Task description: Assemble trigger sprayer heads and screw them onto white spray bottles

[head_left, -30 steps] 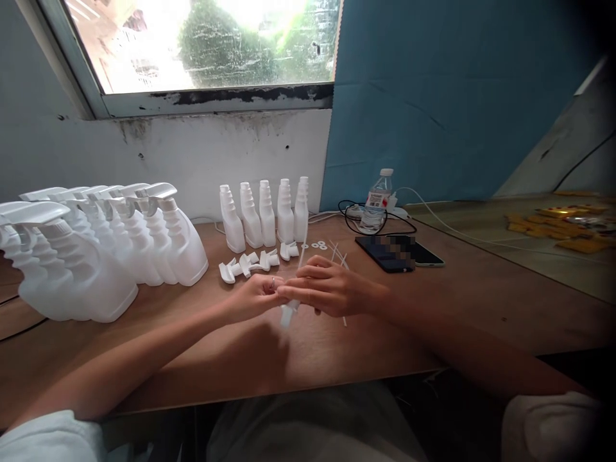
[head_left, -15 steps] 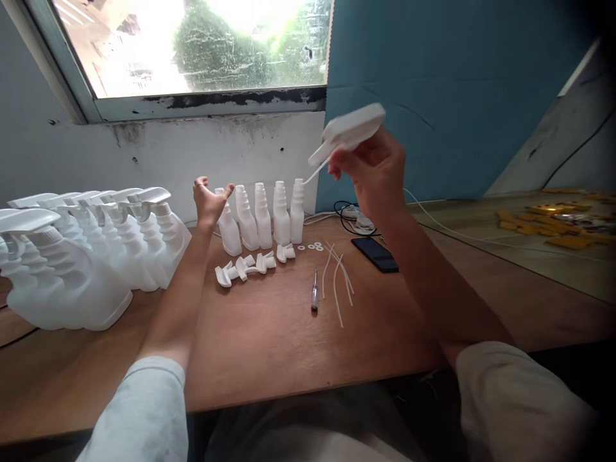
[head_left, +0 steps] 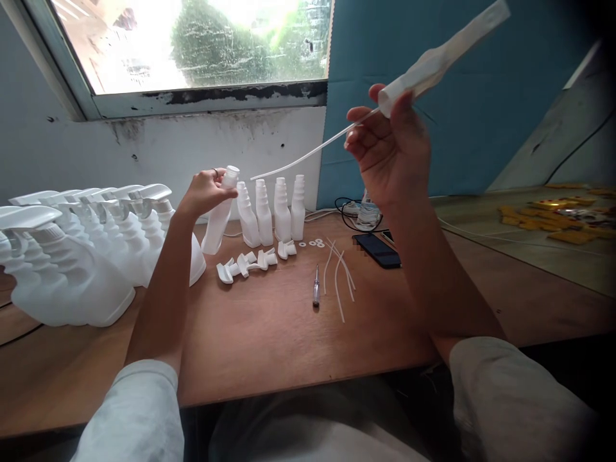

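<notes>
My left hand [head_left: 208, 191] grips the neck of a white plastic bottle [head_left: 219, 221], which leans with its open mouth up to the right. Raised at the upper right, my right hand [head_left: 392, 144] holds a white spray head [head_left: 423, 74] by its collar. From that collar a thin dip tube [head_left: 308, 154] slants down left, its free end apart from the bottle's mouth. Several open white bottles [head_left: 282, 215] stand in a row right of the held one. In front of them lie several white spray heads [head_left: 248, 264], small white washers [head_left: 316, 243] and loose tubes [head_left: 337, 279].
Assembled spray bottles [head_left: 81, 256] crowd the table's left side. A screwdriver [head_left: 316, 289] lies mid-table, left of the tubes. Near my right forearm are a dark phone [head_left: 378, 250] and tangled cables [head_left: 360, 215]. Yellow packets [head_left: 553, 221] lie at the far right, below a window-side blue sheet [head_left: 457, 128].
My left hand has closed on the leftmost bottle, drawing it left and tilting it. My right hand has risen and turned the spray head, so the tube now points toward the bottle.
</notes>
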Motion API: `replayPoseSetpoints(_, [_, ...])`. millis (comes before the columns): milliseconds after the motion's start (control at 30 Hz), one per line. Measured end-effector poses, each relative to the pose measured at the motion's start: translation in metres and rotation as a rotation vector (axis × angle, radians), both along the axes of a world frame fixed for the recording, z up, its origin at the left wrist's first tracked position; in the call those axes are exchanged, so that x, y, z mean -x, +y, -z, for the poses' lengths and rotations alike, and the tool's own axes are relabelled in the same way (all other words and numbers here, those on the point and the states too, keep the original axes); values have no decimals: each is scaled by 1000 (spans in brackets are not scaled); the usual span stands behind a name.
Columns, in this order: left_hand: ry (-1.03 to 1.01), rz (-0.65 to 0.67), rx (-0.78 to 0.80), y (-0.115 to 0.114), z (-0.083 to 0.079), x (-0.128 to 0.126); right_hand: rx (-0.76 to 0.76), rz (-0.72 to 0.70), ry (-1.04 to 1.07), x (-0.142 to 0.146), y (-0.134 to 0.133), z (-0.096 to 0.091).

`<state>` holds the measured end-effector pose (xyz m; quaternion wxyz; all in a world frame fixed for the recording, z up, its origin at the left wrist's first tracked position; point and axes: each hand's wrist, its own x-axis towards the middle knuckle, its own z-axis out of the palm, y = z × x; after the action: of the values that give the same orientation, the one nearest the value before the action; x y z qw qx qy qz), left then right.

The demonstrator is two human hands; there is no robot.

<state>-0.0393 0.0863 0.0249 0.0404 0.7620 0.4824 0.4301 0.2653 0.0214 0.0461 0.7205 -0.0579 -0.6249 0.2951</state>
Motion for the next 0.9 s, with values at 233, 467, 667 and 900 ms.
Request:
replayPoseSetpoints(233, [282, 210, 80, -44, -11, -25, 20, -63, 27, -10, -1, -5])
replayPoseSetpoints(467, [341, 209, 107, -48, -12, -30, 44, -11, 23, -20, -10, -13])
replayPoseSetpoints(667, [364, 278, 115, -55, -13, -34, 42, 9, 5, -14, -12, -12])
replayPoseSetpoints(900, [345, 655, 296, -68, -13, -49, 146, -50, -320, 10, -12, 3])
